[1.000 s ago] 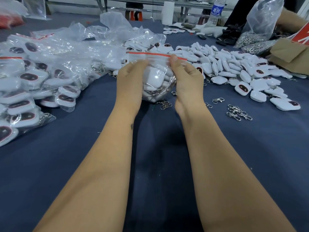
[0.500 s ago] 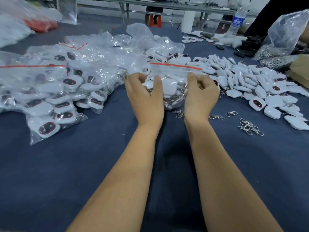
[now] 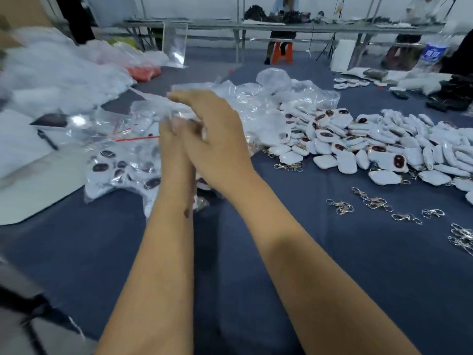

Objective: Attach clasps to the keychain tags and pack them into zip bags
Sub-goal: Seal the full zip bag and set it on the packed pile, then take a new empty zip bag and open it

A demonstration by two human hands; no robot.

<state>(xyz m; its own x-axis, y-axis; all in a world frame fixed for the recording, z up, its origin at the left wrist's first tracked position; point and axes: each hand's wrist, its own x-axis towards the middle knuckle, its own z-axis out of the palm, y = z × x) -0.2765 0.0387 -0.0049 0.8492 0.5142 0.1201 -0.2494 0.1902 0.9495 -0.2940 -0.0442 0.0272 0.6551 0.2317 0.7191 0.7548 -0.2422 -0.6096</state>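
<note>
Evidently, in the head view, the clear, red-striped zip bag (image 3: 163, 108) of white keychain tags had been swung left from the table centre toward the heap of filled clear bags (image 3: 122, 160), which suggested one pack finished. The left hand (image 3: 174, 147) and right hand (image 3: 217, 139) were pressed together; whether either gripped the blurred bag could not be told.

Two hands: left hand (image 3: 171, 147), right hand (image 3: 212, 139). One water bottle (image 3: 433, 51) upper right. One orange stool (image 3: 281, 52). Dozens of white keychain tags (image 3: 384, 149), uncountable.
</note>
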